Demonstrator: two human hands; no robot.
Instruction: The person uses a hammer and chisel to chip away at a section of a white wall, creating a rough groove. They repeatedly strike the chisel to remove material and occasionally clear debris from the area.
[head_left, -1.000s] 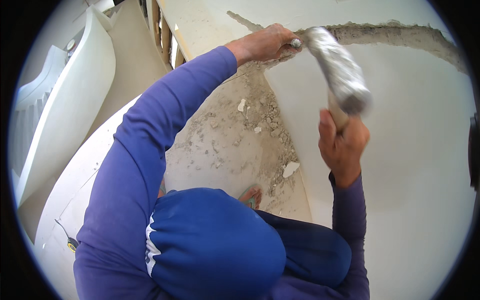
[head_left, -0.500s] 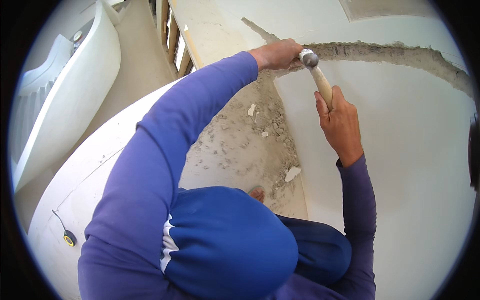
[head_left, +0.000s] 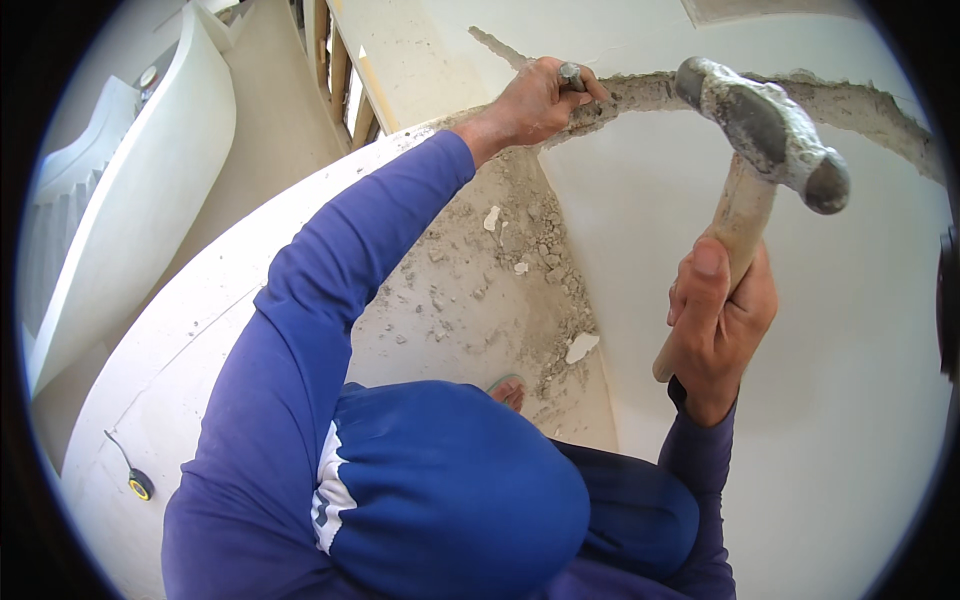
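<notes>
Clamps left hand (head_left: 540, 104) around a metal rod (head_left: 571, 74), probably a chisel, at the rough wall groove (head_left: 645, 94); grips hammer (head_left: 760, 122) by wooden handle (head_left: 743, 215) in right hand (head_left: 722, 325), well apart from the rod.

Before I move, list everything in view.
Hammer: one, grey and tan, right hand
Metal rod: one, grey, left hand
Wall: one, white, right
Grooves: two stretches, grey, top
Rubble: many, grey and white, centre
Tape measure: one, black and yellow, lower left
Curved surface: one, white, left
Balustrade: one, white, upper left
Frame: one, brown, top left
Unclear thing: one, black, right edge
Sandalled foot: one, green strap, centre
Trousers: one pair, blue, bottom centre
Sleeves: two, purple, left and right
Hands: two, bare, top centre and right
</notes>
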